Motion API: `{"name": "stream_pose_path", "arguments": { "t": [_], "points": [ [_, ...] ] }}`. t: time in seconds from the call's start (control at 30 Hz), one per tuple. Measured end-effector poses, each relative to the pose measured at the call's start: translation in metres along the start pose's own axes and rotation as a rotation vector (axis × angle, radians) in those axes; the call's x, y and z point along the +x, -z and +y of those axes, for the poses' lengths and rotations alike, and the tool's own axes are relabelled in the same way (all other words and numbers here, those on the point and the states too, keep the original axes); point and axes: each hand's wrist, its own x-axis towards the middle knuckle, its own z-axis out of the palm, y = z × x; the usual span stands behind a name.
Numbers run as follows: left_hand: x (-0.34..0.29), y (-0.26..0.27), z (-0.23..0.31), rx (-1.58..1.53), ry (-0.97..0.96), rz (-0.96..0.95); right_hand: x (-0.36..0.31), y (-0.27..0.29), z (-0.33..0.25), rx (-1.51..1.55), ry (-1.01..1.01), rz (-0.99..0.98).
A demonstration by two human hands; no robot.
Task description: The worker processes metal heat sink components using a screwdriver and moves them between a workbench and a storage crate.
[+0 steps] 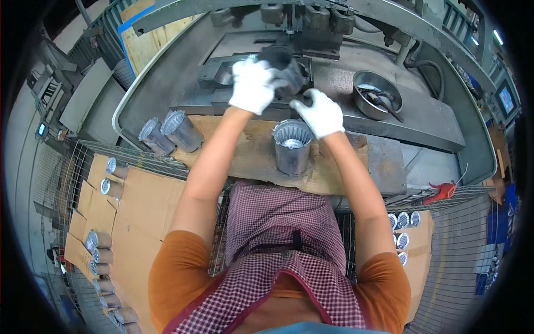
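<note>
My left hand [253,86], in a white glove, grips the side of a dark grey cylindrical metal housing [287,75], blurred by motion, over the machine bed. My right hand [322,114], also gloved, is just right of and below that part, thumb and fingers apart, with nothing seen in it. Below the right hand, a grey metal housing with inner fins [292,150] stands upright on a wooden board [239,150]. Two similar housings lean together at the board's left end, one in front [182,131] and one farther left [156,137].
A steel bowl [378,111] with a dark-handled tool rests on the machine table at right. A red-handled tool [442,192] hangs on the wire basket's edge. Cardboard [144,211] on both sides carries several housings. Machine heads [317,25] overhang the far side.
</note>
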Motion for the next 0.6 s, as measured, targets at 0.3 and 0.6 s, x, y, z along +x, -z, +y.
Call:
{"name": "stream_pose_path", "arguments": {
  "t": [0.3,0.6],
  "points": [
    [0.022,-0.024,0.002,0.016,-0.023,0.116,0.060,-0.013,-0.015,-0.060,-0.113,-0.173],
    [-0.049,0.076,-0.080,-0.051,0.494,-0.100,0.068,-0.029,-0.020,-0.213,-0.020,-0.186]
  ]
}}
